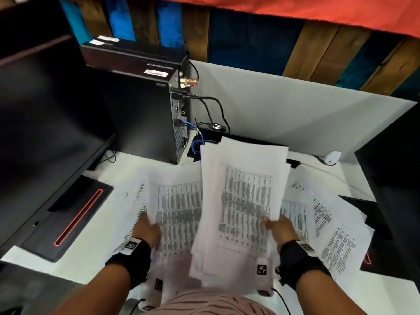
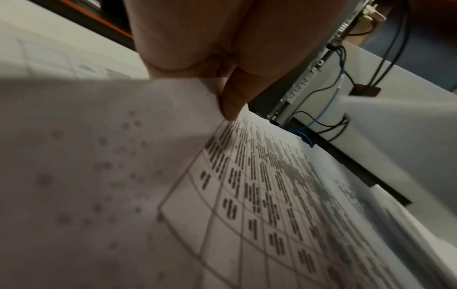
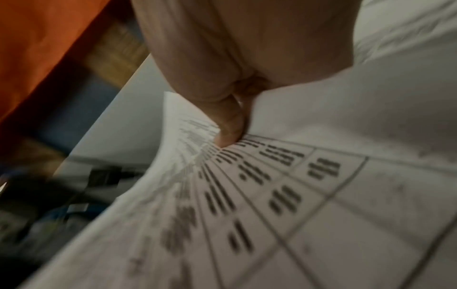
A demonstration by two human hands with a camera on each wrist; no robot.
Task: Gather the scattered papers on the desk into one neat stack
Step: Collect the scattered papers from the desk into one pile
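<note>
Your right hand (image 1: 278,226) pinches a raised bundle of white printed table sheets (image 1: 241,196), freeing it for stacking. Your left hand (image 1: 148,230) pinches another printed sheet (image 1: 179,212). Beyond, loose pages (image 1: 336,242) litter the white desk (image 1: 318,169).

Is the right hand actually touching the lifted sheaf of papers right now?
Touching. The right wrist view shows the right hand pinching the sheaf of papers, thumb pressed onto the printed table.

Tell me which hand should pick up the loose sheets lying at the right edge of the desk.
Probably the right hand: the loose sheets lie right beside it. But it already grips the raised bundle, so that would go to the left hand first.
</note>
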